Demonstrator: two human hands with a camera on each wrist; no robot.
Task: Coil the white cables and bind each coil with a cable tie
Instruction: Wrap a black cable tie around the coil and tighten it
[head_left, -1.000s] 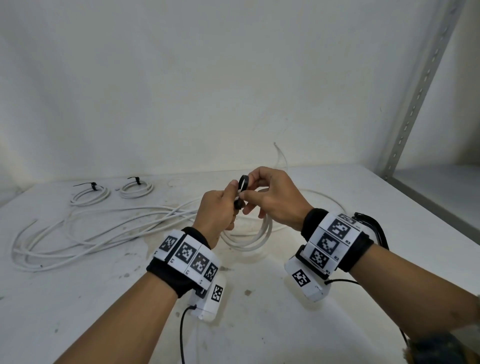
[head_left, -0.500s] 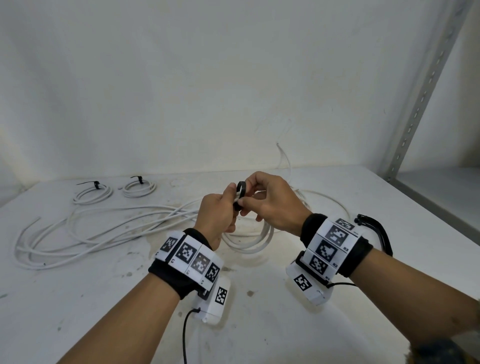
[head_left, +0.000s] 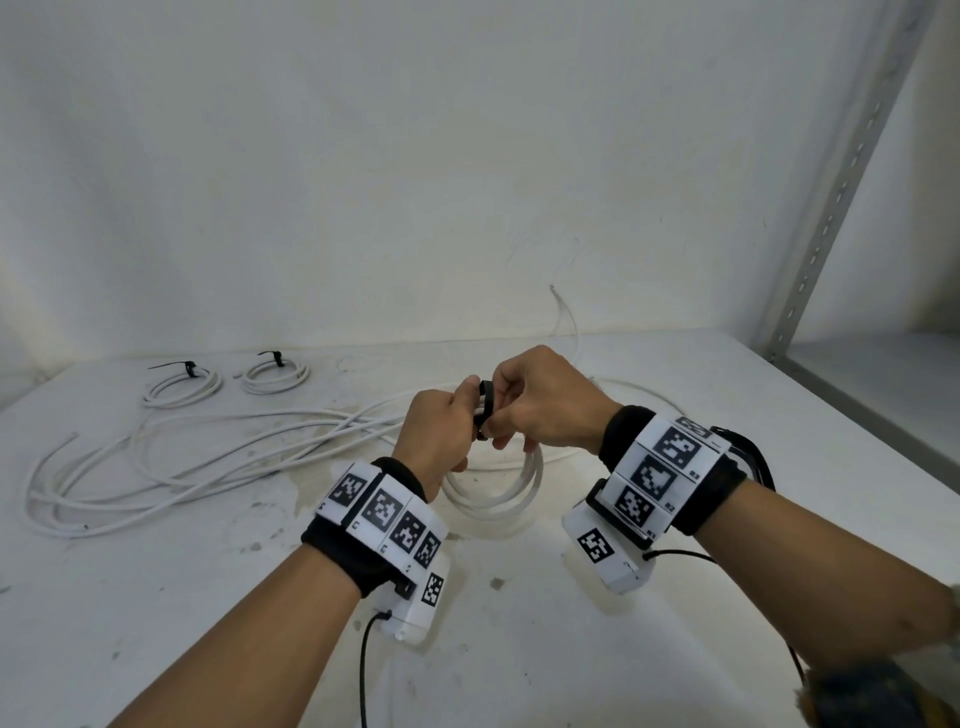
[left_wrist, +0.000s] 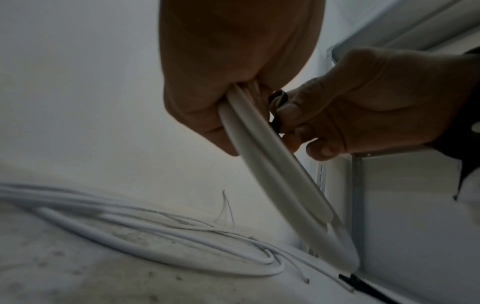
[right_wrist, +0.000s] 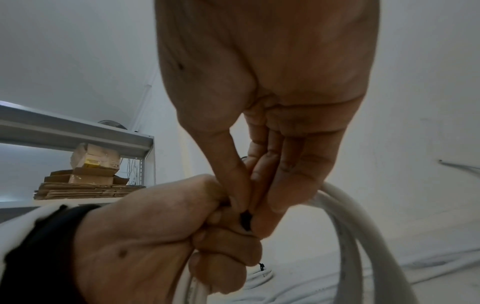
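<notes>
My left hand (head_left: 441, 431) grips the top of a white cable coil (head_left: 514, 491) that hangs down from it; the bundled strands (left_wrist: 272, 164) run through its fist. A black cable tie (head_left: 485, 402) loops over the coil between both hands. My right hand (head_left: 540, 402) pinches that tie (right_wrist: 245, 221) between thumb and fingers, right against the left hand. Both hands are raised above the white table (head_left: 545, 649). A long loose white cable (head_left: 156, 457) sprawls over the table to the left.
Two small coils bound with black ties (head_left: 182, 382) (head_left: 275, 371) lie at the back left by the wall. A metal shelf upright (head_left: 831, 197) stands at the right. Another black tie (left_wrist: 361, 284) lies on the table. Cardboard boxes (right_wrist: 88, 176) sit on a shelf beyond.
Both hands have stayed together on the tie and coil, shifting only slightly. The tie loop looks a little smaller than before.
</notes>
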